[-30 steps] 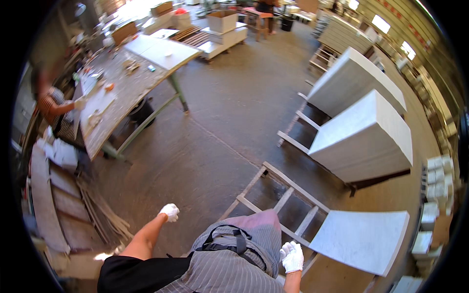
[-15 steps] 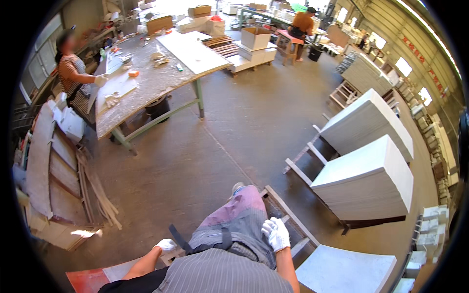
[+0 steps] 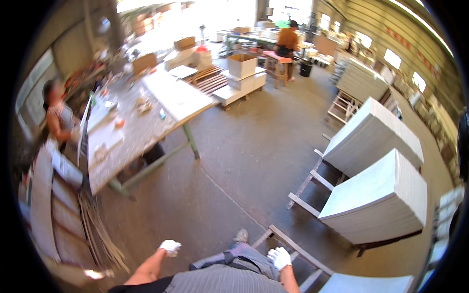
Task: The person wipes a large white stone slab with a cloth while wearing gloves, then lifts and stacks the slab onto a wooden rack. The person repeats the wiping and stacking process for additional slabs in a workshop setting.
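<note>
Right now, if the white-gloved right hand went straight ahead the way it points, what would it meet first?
Probably the pale wooden pallet frame on the floor just ahead of the right hand. The stack of white boards lies beyond, to the right. Depth is unclear.

I stand in a woodworking workshop. Stacks of white boards (image 3: 378, 205) rest on wooden frames (image 3: 305, 188). A long, cluttered workbench (image 3: 137, 132) stands on bare concrete.

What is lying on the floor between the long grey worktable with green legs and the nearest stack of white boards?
Only bare brown concrete floor lies between the long grey worktable and the stack of white boards, as the head view shows.
</note>
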Motion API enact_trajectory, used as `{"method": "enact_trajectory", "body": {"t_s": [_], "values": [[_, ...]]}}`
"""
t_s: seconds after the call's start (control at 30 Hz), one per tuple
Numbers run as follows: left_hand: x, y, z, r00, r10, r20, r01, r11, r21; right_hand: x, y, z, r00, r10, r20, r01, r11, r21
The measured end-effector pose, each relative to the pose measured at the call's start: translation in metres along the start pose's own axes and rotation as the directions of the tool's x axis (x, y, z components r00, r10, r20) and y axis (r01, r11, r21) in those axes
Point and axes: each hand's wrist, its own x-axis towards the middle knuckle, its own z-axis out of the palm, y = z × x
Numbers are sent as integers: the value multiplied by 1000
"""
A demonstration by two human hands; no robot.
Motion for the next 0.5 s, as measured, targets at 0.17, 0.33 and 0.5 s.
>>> {"method": "enact_trajectory", "body": {"t_s": [0.17,0.33,0.5], "values": [[86,172,-30,710,695,115,-503,386,773,27,-3,80,496,-96,-863,-258,933,-251],[17,359,56,686,727,18,-727,686,-6,20,-52,-5,666,-67,-743,-261,912,-317],[6,348,36,702,697,143,-680,597,426,88,-93,-17,781,-103,-616,-113,947,-301]]}}
